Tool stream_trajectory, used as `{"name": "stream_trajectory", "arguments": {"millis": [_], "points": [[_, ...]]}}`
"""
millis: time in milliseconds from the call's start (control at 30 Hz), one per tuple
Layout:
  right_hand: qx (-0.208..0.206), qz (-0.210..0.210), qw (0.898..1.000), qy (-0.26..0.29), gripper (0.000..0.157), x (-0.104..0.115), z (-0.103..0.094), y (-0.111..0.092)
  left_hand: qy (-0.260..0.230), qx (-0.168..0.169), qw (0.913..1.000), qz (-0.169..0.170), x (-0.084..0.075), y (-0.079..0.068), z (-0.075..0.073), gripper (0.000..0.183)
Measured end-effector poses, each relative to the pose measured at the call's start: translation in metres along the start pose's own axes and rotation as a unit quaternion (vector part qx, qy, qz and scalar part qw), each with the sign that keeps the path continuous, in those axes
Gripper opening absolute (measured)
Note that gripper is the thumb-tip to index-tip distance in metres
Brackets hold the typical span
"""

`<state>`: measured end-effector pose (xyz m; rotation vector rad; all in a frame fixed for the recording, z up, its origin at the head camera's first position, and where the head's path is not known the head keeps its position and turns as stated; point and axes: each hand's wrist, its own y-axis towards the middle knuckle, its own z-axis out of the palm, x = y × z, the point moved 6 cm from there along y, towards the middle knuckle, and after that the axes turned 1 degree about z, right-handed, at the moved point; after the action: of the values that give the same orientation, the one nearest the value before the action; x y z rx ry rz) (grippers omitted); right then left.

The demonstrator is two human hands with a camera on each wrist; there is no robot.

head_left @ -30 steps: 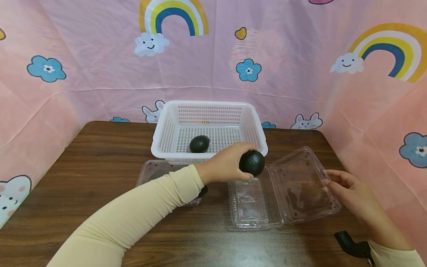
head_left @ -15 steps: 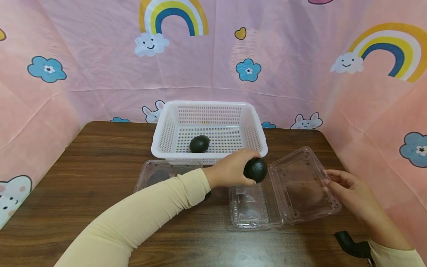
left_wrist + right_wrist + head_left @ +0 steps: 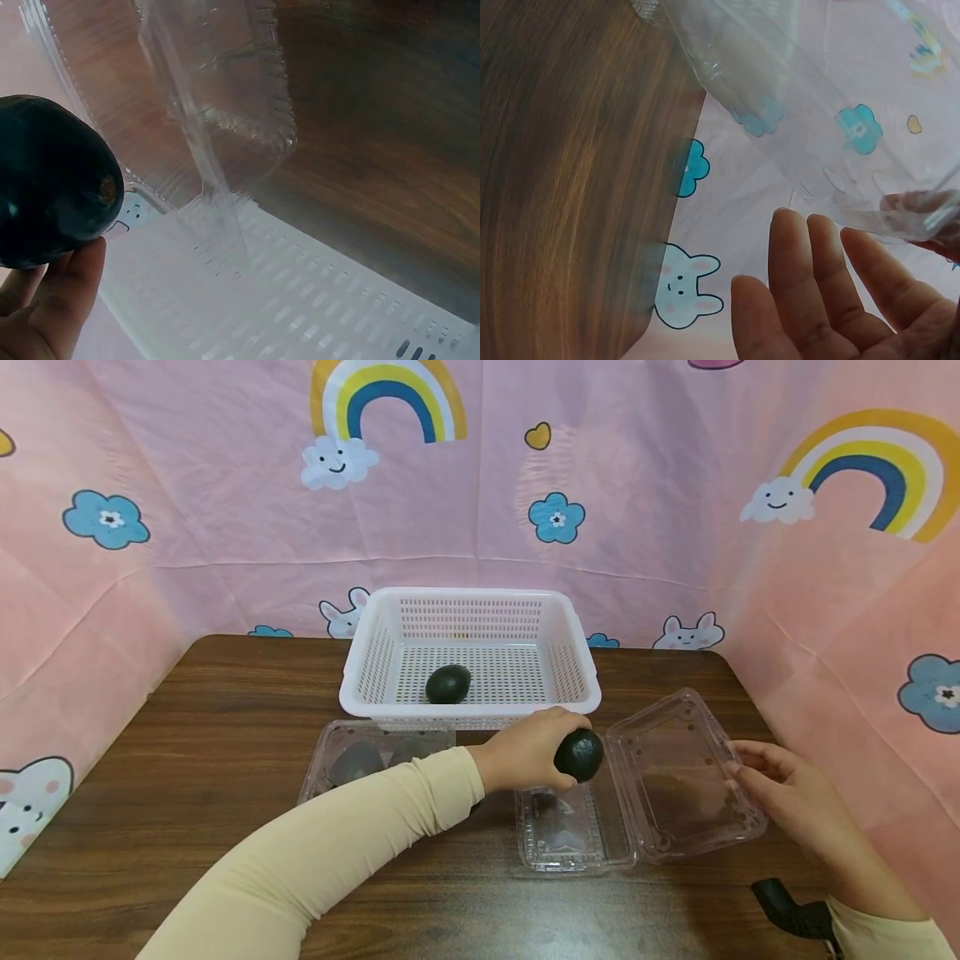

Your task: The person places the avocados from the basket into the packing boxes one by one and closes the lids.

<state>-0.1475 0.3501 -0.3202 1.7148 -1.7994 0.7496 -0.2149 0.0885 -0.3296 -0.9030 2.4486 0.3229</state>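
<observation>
My left hand point(image 3: 525, 756) grips a dark green avocado point(image 3: 580, 755) above the far part of an open clear plastic clamshell point(image 3: 566, 847). In the left wrist view the avocado point(image 3: 56, 180) shows its small brown stem spot, with fingers curled beneath. The clamshell's hinged lid point(image 3: 678, 781) leans open to the right. My right hand point(image 3: 795, 797) pinches the lid's right edge between thumb and fingers; the right wrist view shows the lid edge point(image 3: 877, 225) against the thumb, the other fingers point(image 3: 791, 262) spread beside it. Part of the clamshell base is hidden behind the left hand.
A white perforated basket point(image 3: 470, 710) stands at the back with one avocado point(image 3: 448, 683) in it. Left of the open clamshell, a second clear clamshell point(image 3: 322, 747) holds avocados, partly covered by my left sleeve. Patterned pink cloth point(image 3: 480, 518) borders the wooden table point(image 3: 187, 735).
My left hand has carried the avocado slightly right and toward me, farther over the open clamshell and away from the basket. The right hand and lid stay put.
</observation>
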Motion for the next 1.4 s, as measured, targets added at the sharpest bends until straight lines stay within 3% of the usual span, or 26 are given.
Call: {"name": "stream_trajectory", "arguments": {"millis": [567,833,1400], "points": [[0.001,0.005,1.000,-0.008,0.045,0.001,0.002,-0.001,0.035,0.019,0.9991,-0.016,0.007,0.005,0.013,0.063],[-0.001,-0.006,1.000,0.027,0.044,0.000,0.002,0.000,0.035,0.032,0.9982,-0.036,0.011,0.005,0.016,0.061],[-0.009,-0.009,1.000,0.016,0.042,-0.001,0.002,-0.002,0.102,0.034,0.9921,-0.064,0.012,0.010,0.025,0.060]]}}
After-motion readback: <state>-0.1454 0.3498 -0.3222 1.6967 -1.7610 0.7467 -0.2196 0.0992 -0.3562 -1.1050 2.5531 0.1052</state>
